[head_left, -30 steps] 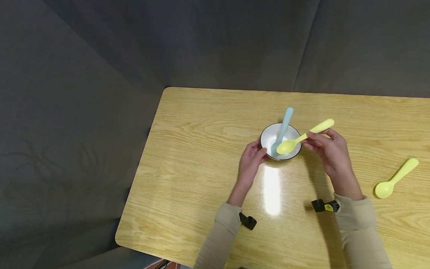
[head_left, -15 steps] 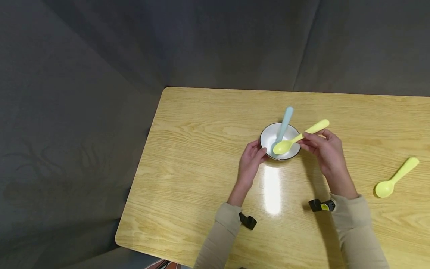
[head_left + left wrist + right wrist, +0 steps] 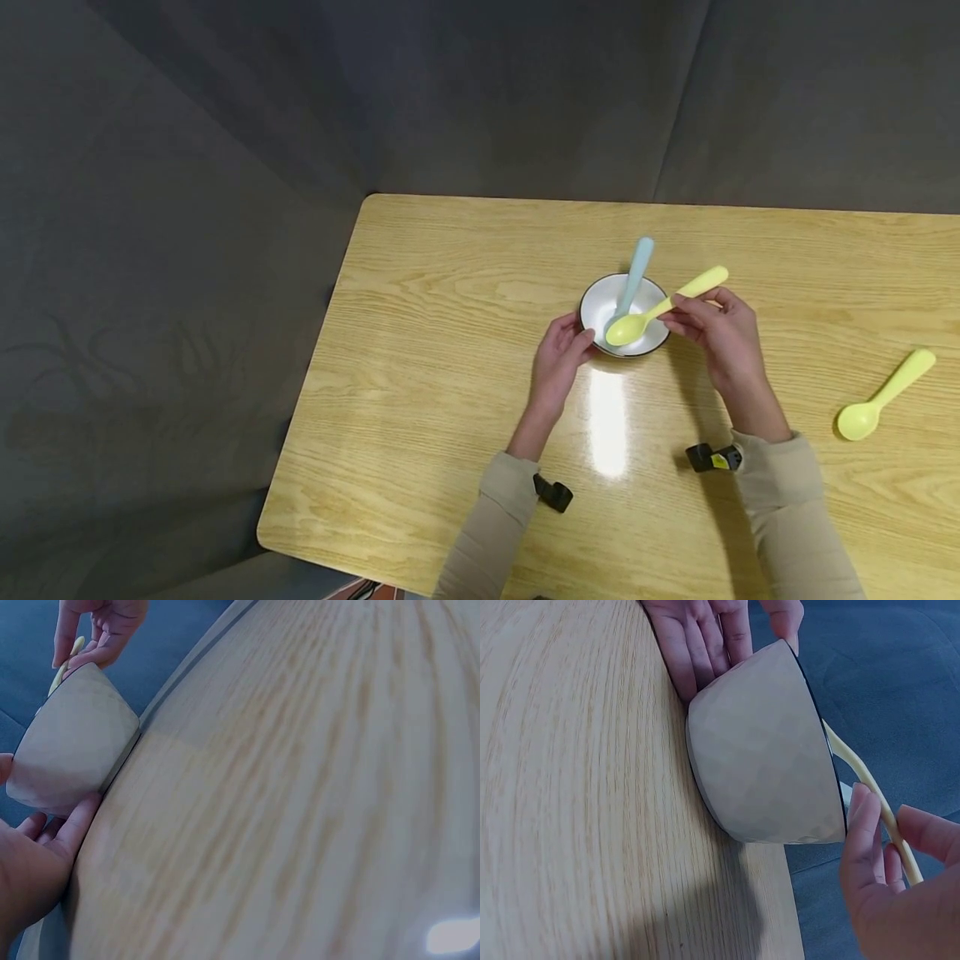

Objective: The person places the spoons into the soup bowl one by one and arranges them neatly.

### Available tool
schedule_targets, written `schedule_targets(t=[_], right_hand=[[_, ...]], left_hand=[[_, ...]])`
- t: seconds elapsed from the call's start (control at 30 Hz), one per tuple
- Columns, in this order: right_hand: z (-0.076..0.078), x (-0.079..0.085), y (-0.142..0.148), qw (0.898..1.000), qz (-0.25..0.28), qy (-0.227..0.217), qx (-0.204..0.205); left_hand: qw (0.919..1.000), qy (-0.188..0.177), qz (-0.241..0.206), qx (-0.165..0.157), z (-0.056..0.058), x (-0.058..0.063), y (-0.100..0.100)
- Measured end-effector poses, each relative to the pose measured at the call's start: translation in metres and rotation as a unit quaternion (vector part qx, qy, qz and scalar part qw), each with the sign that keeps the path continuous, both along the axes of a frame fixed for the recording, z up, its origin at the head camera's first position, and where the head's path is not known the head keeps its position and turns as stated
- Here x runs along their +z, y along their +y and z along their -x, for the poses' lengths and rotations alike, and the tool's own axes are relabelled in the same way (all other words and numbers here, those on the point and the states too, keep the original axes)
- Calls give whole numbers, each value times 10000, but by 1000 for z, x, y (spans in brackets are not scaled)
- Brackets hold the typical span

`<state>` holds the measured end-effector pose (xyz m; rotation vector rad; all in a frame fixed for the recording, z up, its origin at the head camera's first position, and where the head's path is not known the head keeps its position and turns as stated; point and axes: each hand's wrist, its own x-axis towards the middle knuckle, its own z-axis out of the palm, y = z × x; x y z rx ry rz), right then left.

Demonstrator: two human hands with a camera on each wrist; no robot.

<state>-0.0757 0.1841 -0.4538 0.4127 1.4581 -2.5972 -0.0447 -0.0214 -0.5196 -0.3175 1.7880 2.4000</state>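
My left hand (image 3: 557,362) holds the near left side of a white bowl (image 3: 597,302), its thumb over the dark rim and its fingers against the outer wall. A light blue spoon (image 3: 637,271) leans inside, with its handle past the far rim. Between thumb and fingers, my right hand (image 3: 731,342) pinches a yellow spoon (image 3: 705,281) by the handle. The head of that spoon overlaps the bowl's inside and the blue spoon's head. In the right wrist view, the faceted bowl (image 3: 761,754) sits on the table, and right fingers (image 3: 865,825) are at its rim.
A second yellow spoon (image 3: 858,422) lies on the wooden table (image 3: 435,375) to the right. Dark cloth (image 3: 517,100) hangs behind the table and along its left side. Each sleeve cuff carries a small black wrist camera (image 3: 553,493).
My right hand has shifted slightly left with the yellow spoon, bringing its head further over the bowl. The left hand and the bowl have stayed almost in place.
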Motion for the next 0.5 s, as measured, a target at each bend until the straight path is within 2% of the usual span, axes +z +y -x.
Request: schedule_targets(t=[0.5], right_hand=[[1,4,-5,9989,-400,-224,-139]], left_hand=[[10000,-9,-25,49,1,0,0]])
